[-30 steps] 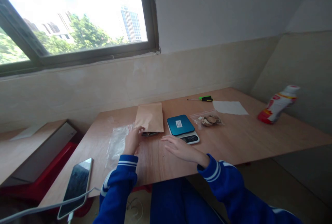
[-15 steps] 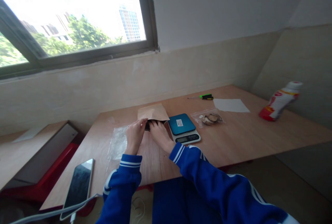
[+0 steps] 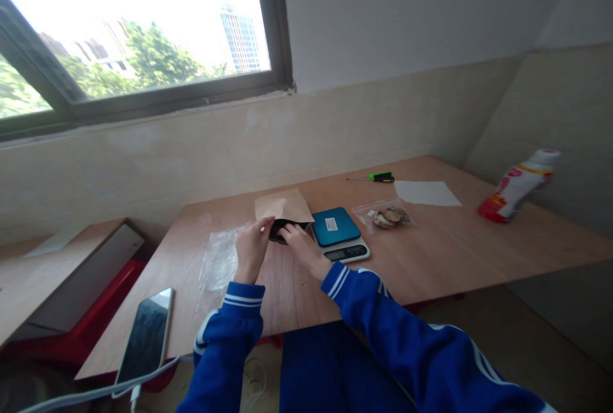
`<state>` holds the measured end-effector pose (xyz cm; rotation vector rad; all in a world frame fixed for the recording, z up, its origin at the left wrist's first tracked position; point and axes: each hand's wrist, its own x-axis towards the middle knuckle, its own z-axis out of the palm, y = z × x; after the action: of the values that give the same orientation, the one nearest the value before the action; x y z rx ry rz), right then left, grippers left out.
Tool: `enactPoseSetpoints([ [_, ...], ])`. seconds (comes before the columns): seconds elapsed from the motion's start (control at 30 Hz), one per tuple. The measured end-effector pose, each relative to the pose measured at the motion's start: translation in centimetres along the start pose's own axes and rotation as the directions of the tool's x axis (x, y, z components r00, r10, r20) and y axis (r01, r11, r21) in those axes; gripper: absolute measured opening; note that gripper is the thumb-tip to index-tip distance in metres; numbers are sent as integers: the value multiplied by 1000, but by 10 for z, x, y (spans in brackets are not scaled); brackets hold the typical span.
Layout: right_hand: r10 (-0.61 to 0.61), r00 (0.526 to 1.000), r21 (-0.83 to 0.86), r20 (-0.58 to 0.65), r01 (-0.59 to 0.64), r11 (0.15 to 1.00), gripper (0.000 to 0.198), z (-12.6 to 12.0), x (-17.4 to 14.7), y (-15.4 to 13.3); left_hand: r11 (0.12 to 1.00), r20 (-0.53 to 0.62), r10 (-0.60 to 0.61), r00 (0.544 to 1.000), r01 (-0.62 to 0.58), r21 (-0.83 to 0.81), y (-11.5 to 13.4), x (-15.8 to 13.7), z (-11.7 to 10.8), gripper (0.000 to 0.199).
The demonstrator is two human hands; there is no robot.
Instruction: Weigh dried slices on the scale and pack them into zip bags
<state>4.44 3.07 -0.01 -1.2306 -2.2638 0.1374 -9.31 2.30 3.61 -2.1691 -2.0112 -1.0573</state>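
Note:
A brown paper bag (image 3: 283,206) lies on the table with its dark mouth facing me. My left hand (image 3: 251,248) pinches the left edge of that mouth between thumb and fingers. At the opening is my right hand (image 3: 305,248), its fingers slightly apart and their tips over the dark inside; no held thing shows there. Right of the bag sits a kitchen scale (image 3: 338,228) with a blue-green top and a small display. A crumpled clear plastic bag (image 3: 218,263) lies beside my left hand. The paper bag's contents are hidden.
Behind the scale's right side lies a clear bag of dried brown slices (image 3: 389,217). Further back are screwdrivers (image 3: 382,177) and a white paper sheet (image 3: 426,193). A red-and-white bottle (image 3: 517,188) stands right; a phone (image 3: 146,335) with a cable lies front left.
My right hand has drawn back a little toward me and to the right, out of the bag's mouth. The opening gapes wider. My left hand keeps its hold.

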Motion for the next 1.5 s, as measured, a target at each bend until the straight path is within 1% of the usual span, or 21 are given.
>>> enactPoseSetpoints([
  [0.17,-91,993,234,-80,107,966,37,-19,-6,2,1000,14,-3,1000,3,-2,2,2,-4,26],
  [0.33,-104,970,461,-218,197,866,29,-55,-23,3,999,29,-25,999,26,-26,3,3,-6,25],
  [0.4,-46,938,469,-344,214,857,24,-70,-31,13,999,33,-42,999,43,-32,4,3,-7,26],
  [0.43,9,909,452,-416,199,869,23,-75,-34,22,998,30,-51,998,52,-27,5,3,-7,26],
  [0.5,134,831,407,-540,118,906,23,-76,-37,47,998,27,-64,998,65,-9,7,4,-8,26],
  [0.53,165,810,382,-562,78,921,24,-72,-38,61,998,27,-68,997,68,-1,8,5,-8,26],
  [0.57,186,809,368,-558,41,929,24,-65,-38,77,998,26,-70,997,70,4,9,5,-8,26],
  [0.6,194,825,358,-531,11,934,25,-56,-38,91,998,26,-71,997,71,3,10,6,-8,25],
  [0.67,182,883,332,-432,-31,943,29,-35,-37,116,997,18,-71,997,71,-8,11,6,-7,24],
  [0.73,168,909,324,-382,-38,945,33,-18,-36,130,997,6,-72,997,72,-15,12,5,-6,23],
  [0.8,151,922,322,-355,-31,946,35,-11,-36,131,997,-1,-78,997,78,-15,11,5,-6,23],
  [0.87,133,924,308,-358,-17,951,35,-15,-37,120,996,-3,-89,996,89,-9,11,4,-5,24],
  [0.93,99,908,272,-407,17,962,31,-24,-39,100,995,-11,-96,995,96,-3,11,4,-5,24],
  [1.0,28,888,230,-459,88,969,25,-32,-40,75,995,-21,-95,995,96,3,13,3,-3,24],
  [1.03,-25,891,218,-453,139,966,24,-35,-40,62,996,-27,-93,995,93,8,14,3,-3,24],
  [1.1,-147,918,218,-369,239,946,23,-34,-36,38,996,-35,-89,995,90,20,16,2,-1,25],
  [1.17,-194,944,188,-267,249,950,25,-27,-27,21,996,-37,-85,996,86,28,19,1,0,25],
  [1.23,-135,979,112,-153,153,982,28,-19,-16,10,997,-35,-74,997,75,30,21,-1,0,25],
  [1.3,5,1000,19,-25,-5,1000,35,-13,-5,6,997,-36,-63,997,65,29,22,-2,-1,24],
  [1.4,168,981,-60,96,-163,985,41,-9,6,6,998,-34,-60,998,61,23,22,-5,-1,24],
  [1.5,200,969,-63,142,-193,979,41,-11,9,10,998,-23,-57,998,57,6,23,-8,0,24],
])
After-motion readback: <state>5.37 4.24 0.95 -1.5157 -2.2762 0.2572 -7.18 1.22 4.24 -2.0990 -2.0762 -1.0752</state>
